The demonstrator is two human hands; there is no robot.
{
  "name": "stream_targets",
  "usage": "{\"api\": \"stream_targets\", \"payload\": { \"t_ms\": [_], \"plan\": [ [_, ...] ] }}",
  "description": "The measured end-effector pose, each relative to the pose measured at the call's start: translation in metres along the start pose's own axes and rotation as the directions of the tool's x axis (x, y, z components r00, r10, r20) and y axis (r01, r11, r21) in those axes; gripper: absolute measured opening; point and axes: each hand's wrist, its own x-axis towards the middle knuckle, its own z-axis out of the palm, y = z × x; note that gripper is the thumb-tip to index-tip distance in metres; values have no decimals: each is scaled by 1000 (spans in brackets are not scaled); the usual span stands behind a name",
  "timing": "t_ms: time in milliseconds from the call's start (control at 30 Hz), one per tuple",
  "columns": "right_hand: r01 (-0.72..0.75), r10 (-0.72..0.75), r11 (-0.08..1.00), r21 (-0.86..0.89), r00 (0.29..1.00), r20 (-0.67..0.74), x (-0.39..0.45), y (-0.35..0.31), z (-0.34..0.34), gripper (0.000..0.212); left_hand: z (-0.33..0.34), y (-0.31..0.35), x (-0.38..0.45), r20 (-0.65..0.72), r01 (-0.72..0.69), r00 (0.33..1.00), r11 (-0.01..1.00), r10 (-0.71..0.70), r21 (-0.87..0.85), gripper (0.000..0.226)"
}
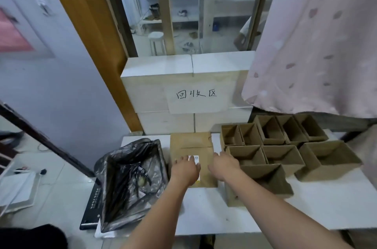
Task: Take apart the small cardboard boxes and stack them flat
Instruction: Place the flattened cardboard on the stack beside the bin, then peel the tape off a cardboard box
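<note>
While flattened cardboard (191,146) lies under left hand (184,169), fingers straight, right hand (224,164) relaxed beside

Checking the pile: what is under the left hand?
The left hand presses a flattened brown cardboard box bearing a white label; anything beneath the cardboard is hidden.

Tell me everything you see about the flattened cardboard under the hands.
The flat cardboard is plain brown, lying flat on the white table between the black bag-lined bin and the open boxes. It looks like more than one flattened piece stacked, with an edge line across the middle. A white label shows on top. The left hand rests on it, palm down with fingers straight; the right hand is at its right edge, contact unclear.
</note>
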Motion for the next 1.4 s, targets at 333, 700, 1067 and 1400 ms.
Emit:
{"api": "stream_targets", "payload": {
  "t_ms": [333, 700, 1067, 1400],
  "plan": [
    [-93, 93, 996, 12, 990, -107, -96, 50, 22, 50, 20, 61, -70, -7, -146, 989, 989, 146, 3, 51],
    [-221, 243, 965, 139, 955, -170, -151, 147, 35, 34, 47, 159, -95, 5, -270, 963, 958, 271, 99, 57],
    [-135, 145, 988, 78, 979, -140, -141, 256, 35, 42, 64, 246, -83, 1, -213, 977, 971, 214, 105, 52],
    [31, -26, 997, 68, 996, -87, -113, 279, 32, 34, 59, 216, -102, -22, 105, 994, 994, -104, 21, 43]
  ]
}}
